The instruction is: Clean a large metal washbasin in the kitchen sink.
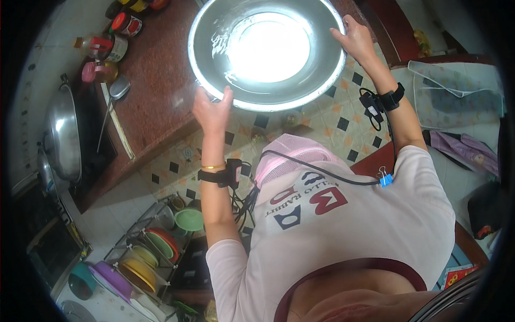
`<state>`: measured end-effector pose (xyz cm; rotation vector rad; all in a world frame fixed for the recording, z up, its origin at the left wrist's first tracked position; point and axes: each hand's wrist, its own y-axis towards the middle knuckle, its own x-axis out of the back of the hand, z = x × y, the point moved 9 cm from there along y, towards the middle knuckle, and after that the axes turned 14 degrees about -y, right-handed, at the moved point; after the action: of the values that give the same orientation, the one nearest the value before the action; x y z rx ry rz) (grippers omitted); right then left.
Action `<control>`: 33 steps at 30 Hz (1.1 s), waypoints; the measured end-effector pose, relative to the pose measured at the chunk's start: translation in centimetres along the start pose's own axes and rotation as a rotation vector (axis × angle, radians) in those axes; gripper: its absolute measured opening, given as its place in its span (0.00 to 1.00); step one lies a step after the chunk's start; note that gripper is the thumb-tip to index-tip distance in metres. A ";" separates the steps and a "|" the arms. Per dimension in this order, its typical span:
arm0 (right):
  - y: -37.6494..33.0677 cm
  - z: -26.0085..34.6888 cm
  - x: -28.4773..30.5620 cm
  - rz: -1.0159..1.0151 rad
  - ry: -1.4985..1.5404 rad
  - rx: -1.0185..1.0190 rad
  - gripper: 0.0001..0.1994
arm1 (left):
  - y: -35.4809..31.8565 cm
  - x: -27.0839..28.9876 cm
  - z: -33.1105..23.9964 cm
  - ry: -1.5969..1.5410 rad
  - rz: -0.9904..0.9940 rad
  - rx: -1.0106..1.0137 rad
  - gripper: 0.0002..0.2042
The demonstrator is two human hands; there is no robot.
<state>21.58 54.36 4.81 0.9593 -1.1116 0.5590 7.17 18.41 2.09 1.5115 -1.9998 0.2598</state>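
Left hand (213, 109) gripped basin (268, 51) at 7 o'clock, right hand (358, 44) at 3; lift looked done, setting down seemingly remained.

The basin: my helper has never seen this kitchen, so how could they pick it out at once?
Start at the reddish counter. At its right side, near the picture's top, the left hand and right hand grip the basin by its rim. Unlike the coloured bowls at lower left, it is wide, shiny and silver.
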 end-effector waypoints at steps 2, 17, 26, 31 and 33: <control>-0.4 -0.2 -0.9 0.050 0.017 -0.027 0.19 | -0.1 0.7 0.0 -0.006 -0.035 -0.037 0.19; -2.3 0.0 -0.3 0.125 0.064 -0.135 0.20 | -0.4 0.6 1.0 0.000 0.022 0.013 0.18; -1.1 0.6 1.8 0.158 -0.030 -0.132 0.19 | 1.4 0.6 2.3 -0.043 0.146 0.150 0.21; 1.3 1.0 1.3 0.216 -0.112 -0.137 0.20 | 3.7 0.7 1.7 0.047 0.258 0.241 0.22; 2.5 0.8 1.0 0.256 -0.134 -0.161 0.22 | 5.0 0.5 2.0 0.044 0.280 0.262 0.23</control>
<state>19.57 54.80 6.71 0.7271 -1.3902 0.6084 1.80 18.61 1.79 1.3571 -2.2066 0.6878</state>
